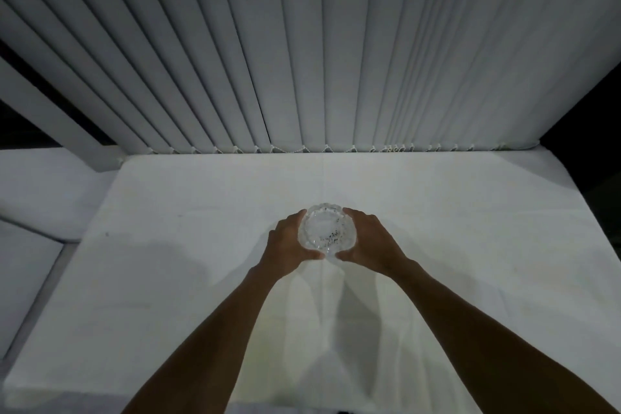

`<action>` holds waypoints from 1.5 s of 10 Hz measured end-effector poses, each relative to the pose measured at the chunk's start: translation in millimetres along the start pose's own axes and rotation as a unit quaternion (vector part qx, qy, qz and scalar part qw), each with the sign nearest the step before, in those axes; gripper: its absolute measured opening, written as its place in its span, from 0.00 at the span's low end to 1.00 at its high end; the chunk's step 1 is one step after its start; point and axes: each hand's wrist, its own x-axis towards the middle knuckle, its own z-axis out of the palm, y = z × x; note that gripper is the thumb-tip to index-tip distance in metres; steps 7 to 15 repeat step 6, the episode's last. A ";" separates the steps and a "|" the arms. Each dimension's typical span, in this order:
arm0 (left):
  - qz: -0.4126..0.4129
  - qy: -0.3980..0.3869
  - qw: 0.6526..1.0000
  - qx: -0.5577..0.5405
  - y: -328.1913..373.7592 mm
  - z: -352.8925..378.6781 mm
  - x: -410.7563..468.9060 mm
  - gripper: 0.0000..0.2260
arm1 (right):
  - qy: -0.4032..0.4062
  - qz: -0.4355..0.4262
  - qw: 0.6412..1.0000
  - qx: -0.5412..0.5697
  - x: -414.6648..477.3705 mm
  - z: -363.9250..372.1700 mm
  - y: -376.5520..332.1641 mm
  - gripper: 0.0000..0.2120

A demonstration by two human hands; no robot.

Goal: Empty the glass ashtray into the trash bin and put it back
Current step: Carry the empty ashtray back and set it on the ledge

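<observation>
Left hand [291, 244] and right hand [368, 242] cup the glass ashtray [327, 232] mid-surface [188, 245], both gripping, likely to steady its dark specks.

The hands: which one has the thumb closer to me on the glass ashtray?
Both do. The left hand and right hand cup the glass ashtray alike, thumbs on its near edge, fingers round the sides. Only their sides differ.

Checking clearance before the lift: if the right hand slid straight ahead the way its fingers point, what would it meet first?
Past the round clear glass ashtray that the right hand cups, only bare white tablecloth, then probably the white vertical blinds; depth is unclear.
</observation>
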 end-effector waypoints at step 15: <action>-0.020 -0.067 0.983 0.169 -1.9 7.5 20.5 0.59 | 0.019 -0.009 0.999 -0.031 1.2 4.1 7.3 0.51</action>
